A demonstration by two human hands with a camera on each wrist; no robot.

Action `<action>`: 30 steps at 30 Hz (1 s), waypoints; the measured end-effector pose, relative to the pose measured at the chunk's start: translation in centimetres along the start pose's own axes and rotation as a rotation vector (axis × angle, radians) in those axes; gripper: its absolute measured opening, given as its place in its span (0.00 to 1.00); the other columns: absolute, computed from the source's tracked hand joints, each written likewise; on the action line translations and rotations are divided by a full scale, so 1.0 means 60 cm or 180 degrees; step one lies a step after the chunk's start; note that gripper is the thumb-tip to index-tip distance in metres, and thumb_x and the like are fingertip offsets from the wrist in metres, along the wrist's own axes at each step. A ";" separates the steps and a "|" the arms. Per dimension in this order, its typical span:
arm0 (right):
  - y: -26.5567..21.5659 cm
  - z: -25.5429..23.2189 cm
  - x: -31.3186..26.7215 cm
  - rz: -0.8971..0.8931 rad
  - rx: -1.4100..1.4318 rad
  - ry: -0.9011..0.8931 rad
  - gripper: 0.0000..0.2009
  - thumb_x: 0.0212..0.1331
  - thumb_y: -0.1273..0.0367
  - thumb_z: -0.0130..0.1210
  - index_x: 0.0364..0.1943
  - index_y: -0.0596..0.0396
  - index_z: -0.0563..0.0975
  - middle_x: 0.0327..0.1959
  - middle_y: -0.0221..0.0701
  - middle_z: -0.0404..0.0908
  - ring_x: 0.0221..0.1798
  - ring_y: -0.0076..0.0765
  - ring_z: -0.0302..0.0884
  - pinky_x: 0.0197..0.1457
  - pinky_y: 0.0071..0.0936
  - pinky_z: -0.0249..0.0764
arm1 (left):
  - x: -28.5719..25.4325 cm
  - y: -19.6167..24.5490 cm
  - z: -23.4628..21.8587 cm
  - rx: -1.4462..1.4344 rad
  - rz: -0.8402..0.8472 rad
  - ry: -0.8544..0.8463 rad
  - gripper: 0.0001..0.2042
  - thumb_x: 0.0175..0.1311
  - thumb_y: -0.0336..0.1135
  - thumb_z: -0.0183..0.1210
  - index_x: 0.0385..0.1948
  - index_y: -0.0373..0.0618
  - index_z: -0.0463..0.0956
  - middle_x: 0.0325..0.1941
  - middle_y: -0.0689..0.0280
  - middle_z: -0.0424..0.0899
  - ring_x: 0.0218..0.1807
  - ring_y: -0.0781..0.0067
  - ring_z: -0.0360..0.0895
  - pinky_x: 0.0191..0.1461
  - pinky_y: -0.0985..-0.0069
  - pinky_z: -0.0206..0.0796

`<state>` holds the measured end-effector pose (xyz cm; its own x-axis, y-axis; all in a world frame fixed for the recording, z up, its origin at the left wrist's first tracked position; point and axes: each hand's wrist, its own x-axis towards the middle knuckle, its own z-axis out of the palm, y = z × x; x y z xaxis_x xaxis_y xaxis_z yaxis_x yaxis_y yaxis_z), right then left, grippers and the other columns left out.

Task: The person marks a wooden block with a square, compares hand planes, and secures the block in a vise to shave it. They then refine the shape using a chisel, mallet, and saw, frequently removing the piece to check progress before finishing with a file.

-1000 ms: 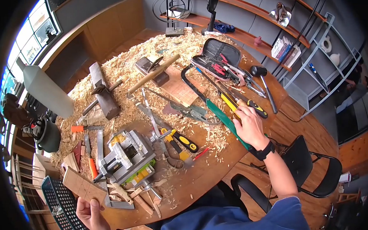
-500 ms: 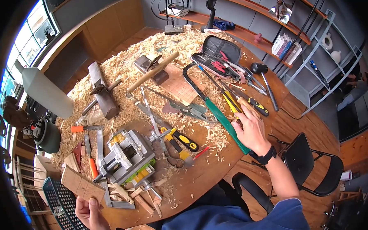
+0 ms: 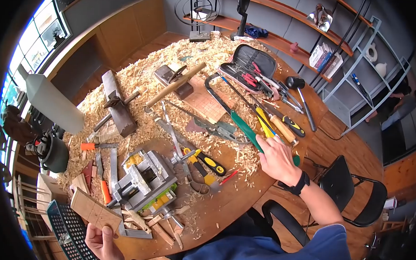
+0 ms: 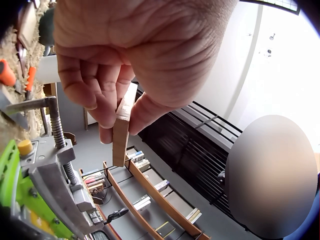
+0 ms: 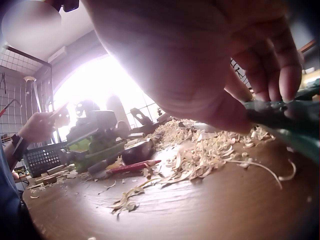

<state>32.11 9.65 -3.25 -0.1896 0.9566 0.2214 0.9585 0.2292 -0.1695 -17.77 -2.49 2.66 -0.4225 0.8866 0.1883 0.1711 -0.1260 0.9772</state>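
My left hand (image 3: 102,244) holds a small flat wooden board (image 3: 93,210) with lines drawn on it, thumb on one face and fingers on the other. In the left wrist view the board (image 4: 124,125) appears edge-on. At the right of the table, my right hand (image 3: 280,162) grips a bow saw (image 3: 243,127) by its green frame. The right wrist view shows thumb and bent fingers on either side of the green part (image 5: 285,116). Just beyond that hand lie a wooden-handled tool (image 3: 282,127) and a yellow-handled tool (image 3: 265,123).
A metal vise (image 3: 145,180) stands at the near left, wood offcuts beside it. Shavings (image 3: 145,71) cover much of the table around two wooden planes (image 3: 118,103) (image 3: 173,81). A tool case (image 3: 252,62) and a mallet (image 3: 295,82) lie at the far right.
My right hand has drawn back from the wooden-handled tool onto the green saw frame. The saw's near end has swung slightly right. My left hand still holds the board.
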 end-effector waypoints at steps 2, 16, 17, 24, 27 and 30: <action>0.003 0.004 0.016 -0.0011 -0.0030 0.0001 0.26 0.57 0.77 0.61 0.63 0.66 0.80 0.38 0.45 0.81 0.48 0.54 0.80 0.48 0.49 0.80 | -0.001 0.006 0.001 0.0013 -0.0028 -0.0021 0.09 0.78 0.34 0.65 0.46 0.36 0.81 0.28 0.76 0.80 0.29 0.91 0.66 0.35 0.86 0.53; 0.014 0.010 0.077 0.0004 -0.0020 -0.0288 0.26 0.58 0.80 0.57 0.64 0.72 0.78 0.39 0.52 0.81 0.50 0.61 0.79 0.54 0.53 0.79 | -0.001 0.060 0.055 -0.0086 -0.0195 0.0081 0.06 0.77 0.25 0.63 0.36 0.36 0.80 0.29 0.69 0.81 0.32 0.82 0.73 0.40 0.81 0.61; 0.014 0.015 0.080 -0.0001 0.0014 -0.0333 0.26 0.57 0.81 0.57 0.64 0.72 0.78 0.40 0.52 0.81 0.51 0.60 0.79 0.55 0.52 0.78 | -0.002 0.056 0.049 -0.0080 -0.0186 0.0047 0.06 0.77 0.25 0.63 0.35 0.36 0.80 0.29 0.69 0.81 0.32 0.82 0.72 0.40 0.81 0.61; 0.022 0.041 0.096 -0.0256 0.0103 -0.0143 0.28 0.56 0.79 0.62 0.66 0.69 0.77 0.38 0.46 0.77 0.46 0.56 0.76 0.53 0.51 0.74 | -0.002 0.058 0.055 -0.0014 -0.0253 0.0078 0.08 0.76 0.24 0.63 0.32 0.38 0.78 0.27 0.71 0.79 0.31 0.83 0.71 0.39 0.81 0.61; 0.017 0.040 0.098 -0.0378 0.0050 -0.0289 0.30 0.59 0.77 0.64 0.69 0.68 0.74 0.40 0.46 0.78 0.49 0.56 0.77 0.55 0.49 0.75 | -0.002 0.054 0.048 -0.0088 -0.0203 0.0058 0.08 0.76 0.24 0.63 0.31 0.39 0.78 0.26 0.71 0.78 0.30 0.83 0.71 0.39 0.81 0.60; 0.011 0.042 0.093 -0.0400 0.0036 -0.0342 0.30 0.61 0.75 0.66 0.70 0.67 0.73 0.41 0.45 0.78 0.49 0.55 0.78 0.55 0.48 0.76 | -0.004 0.056 0.045 -0.0061 -0.0311 0.0166 0.09 0.76 0.24 0.63 0.30 0.40 0.77 0.26 0.71 0.78 0.30 0.83 0.71 0.39 0.81 0.60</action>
<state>31.12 15.61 -4.57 -0.3301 0.9339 0.1377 0.9235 0.3497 -0.1579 -14.69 -1.94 5.61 -0.4822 0.8707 0.0964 0.1100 -0.0490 0.9927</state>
